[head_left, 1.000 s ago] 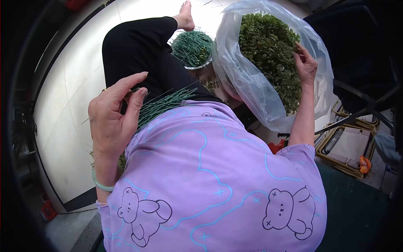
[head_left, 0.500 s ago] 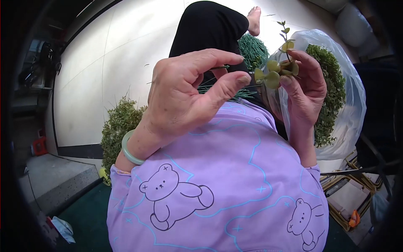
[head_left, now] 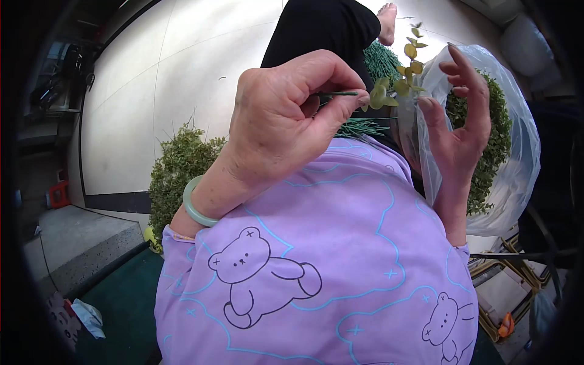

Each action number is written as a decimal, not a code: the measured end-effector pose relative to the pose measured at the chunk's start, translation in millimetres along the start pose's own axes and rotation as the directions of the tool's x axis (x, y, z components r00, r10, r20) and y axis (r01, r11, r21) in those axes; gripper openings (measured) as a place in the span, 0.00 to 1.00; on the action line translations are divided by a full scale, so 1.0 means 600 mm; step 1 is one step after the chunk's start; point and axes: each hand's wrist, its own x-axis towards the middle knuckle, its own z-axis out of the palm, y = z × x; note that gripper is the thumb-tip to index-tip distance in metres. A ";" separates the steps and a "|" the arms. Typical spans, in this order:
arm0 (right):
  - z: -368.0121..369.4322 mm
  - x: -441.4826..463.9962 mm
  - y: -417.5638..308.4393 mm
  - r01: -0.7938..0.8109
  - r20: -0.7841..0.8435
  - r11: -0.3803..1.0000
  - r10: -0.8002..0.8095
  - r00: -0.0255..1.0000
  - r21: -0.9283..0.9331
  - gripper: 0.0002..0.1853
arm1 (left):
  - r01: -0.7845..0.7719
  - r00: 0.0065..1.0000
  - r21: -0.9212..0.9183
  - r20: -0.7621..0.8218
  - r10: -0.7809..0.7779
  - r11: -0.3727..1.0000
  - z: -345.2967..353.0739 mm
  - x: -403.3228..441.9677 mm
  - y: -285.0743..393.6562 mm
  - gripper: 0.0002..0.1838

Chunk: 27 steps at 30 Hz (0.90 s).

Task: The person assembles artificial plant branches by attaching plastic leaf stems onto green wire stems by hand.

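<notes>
My left hand (head_left: pixel 292 115), with a pale green bangle (head_left: pixel 193 204) at the wrist, pinches thumb against forefinger at the lower end of an artificial eucalyptus sprig (head_left: pixel 378 96). The sprig's round yellow-green leaves point up and to the right. A thin dark green stem lies across the inside of the same fingers; where it joins the sprig is hidden. My right hand (head_left: pixel 463 115) is apart from the sprig, fingers spread with nothing in them. Beneath the left hand, loose green wire stems (head_left: pixel 362 128) lie on my lap.
A clear plastic bag (head_left: pixel 522 164) holding bushy green foliage (head_left: pixel 496 131) stands at the right. More foliage (head_left: pixel 179 164) sits at the left. Beyond my knee is a bundle of green stems (head_left: pixel 381 62). A red object (head_left: pixel 59 194) is at the far left.
My right hand has let go of the sprig and opened, drawing away to the right. The fingertips of my left hand have closed on the sprig's lower end.
</notes>
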 end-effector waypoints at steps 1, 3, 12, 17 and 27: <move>-0.004 0.005 -0.003 0.123 -0.069 0.992 -0.125 0.990 -0.038 0.27 | 0.003 1.000 -0.011 0.011 -0.003 1.000 0.002 0.000 0.003 0.04; 0.000 0.007 -0.029 0.250 0.091 0.968 -0.251 0.964 0.027 0.24 | 0.002 0.999 -0.041 0.045 0.000 0.999 0.009 0.001 0.013 0.03; 0.031 -0.023 -0.035 0.039 0.071 0.874 -0.084 0.994 0.484 0.12 | 0.016 0.998 -0.270 0.061 0.000 0.963 -0.001 -0.009 0.019 0.09; 0.015 -0.019 -0.045 0.084 -0.003 0.826 -0.099 0.995 0.558 0.12 | -0.131 0.990 -0.148 0.035 0.138 0.980 -0.006 -0.021 0.009 0.09; 0.000 -0.025 -0.056 -0.117 0.168 0.790 0.018 0.986 0.601 0.04 | -0.396 0.917 0.107 -0.001 0.398 0.912 -0.004 -0.022 0.035 0.08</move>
